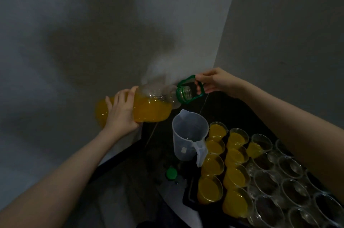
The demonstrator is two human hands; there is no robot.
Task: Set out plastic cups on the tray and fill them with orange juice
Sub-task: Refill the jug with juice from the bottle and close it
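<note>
Plastic bottle (149, 105): clear, ribbed, lying nearly on its side in the air, juice pooled in the fat bottom end, neck uncapped and empty-looking
Left hand (122, 111): fingers spread and curled round the bottle's orange belly, thumb over the top
Right hand (216, 81): fingers hooked through the green loop handle (189, 88) at the neck, gripping it
Jug (189, 134): frosted see-through plastic, spout and squared handle, no juice in it, standing right under the bottle's mouth, below the right fingers
Cap (171, 172): small round green one, loose on the dark table (130, 181), down between both wrists
Tray (188, 196): black, cups packed rim to rim, basically no gaps
Filled cups (211, 189): two rows nearest the jug, orange
Empty cups (290, 166): clear, glossy, under the right forearm
Room: table jammed into a wall corner (221, 41), bottle's bottom end hangs past the table's left edge
</note>
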